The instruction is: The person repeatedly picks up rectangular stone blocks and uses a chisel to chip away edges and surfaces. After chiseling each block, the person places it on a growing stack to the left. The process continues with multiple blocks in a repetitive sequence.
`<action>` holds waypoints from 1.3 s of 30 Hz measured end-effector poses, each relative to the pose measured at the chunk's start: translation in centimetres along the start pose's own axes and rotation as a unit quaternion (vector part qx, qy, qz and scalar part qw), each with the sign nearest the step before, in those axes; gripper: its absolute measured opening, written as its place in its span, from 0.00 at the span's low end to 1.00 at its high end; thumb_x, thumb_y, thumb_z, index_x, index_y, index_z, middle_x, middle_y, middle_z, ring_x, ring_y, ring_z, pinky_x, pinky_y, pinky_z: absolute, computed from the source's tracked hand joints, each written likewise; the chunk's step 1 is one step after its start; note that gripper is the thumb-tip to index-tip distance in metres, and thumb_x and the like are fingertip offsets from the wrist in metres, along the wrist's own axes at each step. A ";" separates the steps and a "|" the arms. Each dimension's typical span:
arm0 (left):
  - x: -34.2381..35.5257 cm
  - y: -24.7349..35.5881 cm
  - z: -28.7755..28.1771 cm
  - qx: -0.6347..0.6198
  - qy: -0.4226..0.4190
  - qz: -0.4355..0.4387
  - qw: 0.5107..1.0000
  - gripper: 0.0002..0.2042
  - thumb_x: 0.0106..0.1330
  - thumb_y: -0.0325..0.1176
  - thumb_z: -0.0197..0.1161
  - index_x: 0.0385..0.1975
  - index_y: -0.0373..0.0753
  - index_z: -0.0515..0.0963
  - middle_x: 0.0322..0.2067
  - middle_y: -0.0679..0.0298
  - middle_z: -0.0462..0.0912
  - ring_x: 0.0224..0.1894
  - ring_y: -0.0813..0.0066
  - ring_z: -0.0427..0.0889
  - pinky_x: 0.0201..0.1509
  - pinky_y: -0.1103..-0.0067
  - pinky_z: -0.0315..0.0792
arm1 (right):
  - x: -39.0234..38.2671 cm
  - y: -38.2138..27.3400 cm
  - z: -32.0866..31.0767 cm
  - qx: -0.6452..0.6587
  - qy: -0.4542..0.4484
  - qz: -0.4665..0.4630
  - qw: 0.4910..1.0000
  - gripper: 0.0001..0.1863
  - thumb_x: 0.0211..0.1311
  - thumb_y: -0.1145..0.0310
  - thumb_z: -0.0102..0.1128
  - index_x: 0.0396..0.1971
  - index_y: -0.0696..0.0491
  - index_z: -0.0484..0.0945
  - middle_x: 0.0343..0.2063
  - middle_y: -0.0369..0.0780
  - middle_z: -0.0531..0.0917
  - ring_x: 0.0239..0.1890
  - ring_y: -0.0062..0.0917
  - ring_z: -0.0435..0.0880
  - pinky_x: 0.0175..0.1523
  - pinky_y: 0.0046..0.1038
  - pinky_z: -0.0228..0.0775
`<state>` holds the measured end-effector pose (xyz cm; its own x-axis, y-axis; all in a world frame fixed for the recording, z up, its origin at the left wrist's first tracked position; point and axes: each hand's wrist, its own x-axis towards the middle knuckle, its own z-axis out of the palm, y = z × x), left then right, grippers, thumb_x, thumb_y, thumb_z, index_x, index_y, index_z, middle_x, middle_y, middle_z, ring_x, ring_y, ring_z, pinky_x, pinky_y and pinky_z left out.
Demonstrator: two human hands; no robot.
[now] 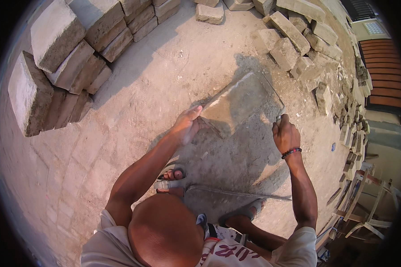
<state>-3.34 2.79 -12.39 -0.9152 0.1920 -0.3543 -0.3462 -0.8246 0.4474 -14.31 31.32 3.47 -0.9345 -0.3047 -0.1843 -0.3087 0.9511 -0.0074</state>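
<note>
My left hand (188, 124) grips the near left corner of a flat grey-brown concrete block (243, 100), thumb on top and fingers underneath. The block sits tilted over the dusty ground, and its far edge is pale and rough. To its right, my right hand (286, 133) is closed around the handle of a thin-bladed metal tool (272, 89). That blade shows nearly edge-on beside the block's right side, so I cannot tell its full shape or whether it touches the block.
Stacked blocks (58, 35) stand at the far left. A loose heap of blocks (294, 40) lies at the far right. A thin metal bar (240, 191) lies between my sandalled feet. A wooden frame (370, 213) and an orange slatted gate (381, 73) are at the right.
</note>
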 end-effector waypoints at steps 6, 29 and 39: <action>-0.6 -0.3 0.9 -0.059 0.058 0.032 0.996 0.18 0.78 0.40 0.49 0.57 0.32 0.71 0.51 0.58 0.80 0.50 0.67 0.80 0.57 0.67 0.72 | -4.3 -4.8 1.1 -0.024 -0.077 -0.205 0.975 0.15 0.59 0.64 0.63 0.39 0.55 0.69 0.28 0.50 0.80 0.29 0.49 0.83 0.32 0.44 0.76; -1.2 0.9 4.1 0.134 0.098 0.044 0.985 0.36 0.57 0.29 0.74 0.61 0.30 0.60 0.50 0.53 0.79 0.53 0.67 0.79 0.56 0.72 0.74 | -3.2 -4.0 3.0 0.062 -0.026 -0.082 0.994 0.13 0.63 0.68 0.58 0.40 0.60 0.68 0.20 0.56 0.80 0.28 0.54 0.82 0.31 0.48 0.74; -2.0 -2.2 4.0 0.100 0.143 0.052 0.983 0.31 0.57 0.24 0.72 0.57 0.28 0.59 0.49 0.53 0.75 0.48 0.71 0.79 0.51 0.75 0.78 | -4.8 -6.4 1.8 0.026 -0.098 -0.172 0.980 0.14 0.60 0.67 0.60 0.40 0.57 0.67 0.26 0.54 0.80 0.30 0.54 0.82 0.34 0.51 0.74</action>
<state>-1.55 6.36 -9.35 -0.8630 -0.0690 -0.5005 -0.3130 -0.7047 0.6368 -7.57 26.79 2.67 -0.7234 -0.5966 -0.3475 -0.5846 0.7971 -0.1513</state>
